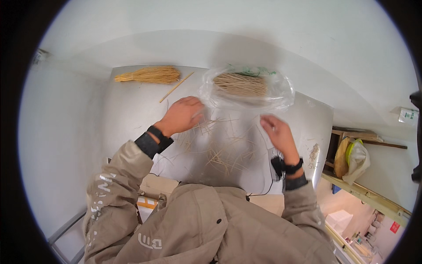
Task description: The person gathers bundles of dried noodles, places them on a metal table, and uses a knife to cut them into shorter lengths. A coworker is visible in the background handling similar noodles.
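Note:
Many thin, pale dry noodle-like sticks (218,157) lie scattered across the metal tabletop (132,112). Over their upper left edge is my left hand (184,113), palm down and slightly blurred; whether it holds a stick cannot be told. My right hand (277,132) hangs at the right of the scatter with fingers curled, and its fingertips are too blurred to show what is between them. Beyond both hands, a clear plastic bag (280,95) holds a thick bundle of similar sticks (240,84).
A straw hand brush (151,75) lies at the back left, beside a thin wooden stick (176,87). Small broken bits (314,155) lie near the right edge. A black-bristled brush (276,163) is partly hidden by my right wrist. White walls stand behind and at the left.

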`<move>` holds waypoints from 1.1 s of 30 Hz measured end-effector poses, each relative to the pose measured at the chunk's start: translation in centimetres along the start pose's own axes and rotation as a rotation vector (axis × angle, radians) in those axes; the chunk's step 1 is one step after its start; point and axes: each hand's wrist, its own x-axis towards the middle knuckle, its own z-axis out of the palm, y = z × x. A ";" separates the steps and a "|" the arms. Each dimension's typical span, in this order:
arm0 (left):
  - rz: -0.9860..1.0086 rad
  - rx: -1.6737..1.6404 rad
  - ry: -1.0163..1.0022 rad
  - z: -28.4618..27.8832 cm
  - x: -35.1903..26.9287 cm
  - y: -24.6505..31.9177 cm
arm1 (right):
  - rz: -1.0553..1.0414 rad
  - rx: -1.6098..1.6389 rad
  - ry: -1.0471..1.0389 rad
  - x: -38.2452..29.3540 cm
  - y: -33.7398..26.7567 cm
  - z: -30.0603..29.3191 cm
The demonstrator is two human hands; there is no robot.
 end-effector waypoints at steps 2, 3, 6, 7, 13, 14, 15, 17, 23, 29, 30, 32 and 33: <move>-0.283 -0.043 0.082 -0.4 -5.3 -2.3 | 0.034 0.024 -0.065 -4.8 -0.9 1.0; -0.403 -0.007 0.136 -0.5 -7.7 -3.9 | 0.067 0.036 -0.099 -7.1 -1.2 1.6; -0.638 0.090 0.185 -0.5 -13.5 -9.0 | 0.240 0.071 -0.105 -13.2 -2.0 3.6; -0.739 0.108 0.149 -0.2 -14.5 -10.7 | 0.280 0.057 -0.114 -14.8 -2.3 4.4; -0.591 0.348 0.285 1.7 -10.7 -23.5 | 0.446 -0.024 0.001 -21.9 -6.2 8.3; -0.555 0.397 0.309 1.9 -9.6 -26.0 | 0.485 -0.023 0.015 -23.0 -7.0 8.5; -0.497 0.480 0.341 2.5 -8.5 -28.1 | 0.518 -0.001 0.039 -24.1 -7.8 8.8; -0.538 0.476 0.260 2.8 -6.9 -31.9 | 0.516 -0.031 0.088 -26.4 -9.0 9.5; -0.472 0.524 0.118 1.5 -5.5 -33.0 | 0.651 -0.134 0.075 -30.7 -11.9 10.5; -0.373 0.327 0.344 -9.1 -9.5 -22.3 | 0.567 -0.144 0.154 -29.7 -14.7 8.8; -0.342 0.270 0.417 -11.1 -10.3 -19.6 | 0.526 -0.142 0.177 -29.2 -15.2 8.5; -0.271 0.143 0.566 -14.8 -11.9 -14.2 | 0.428 -0.135 0.203 -27.8 -16.0 7.9; -0.304 0.009 0.576 -16.2 -12.4 -11.5 | 0.340 -0.132 0.197 -26.8 -16.3 7.8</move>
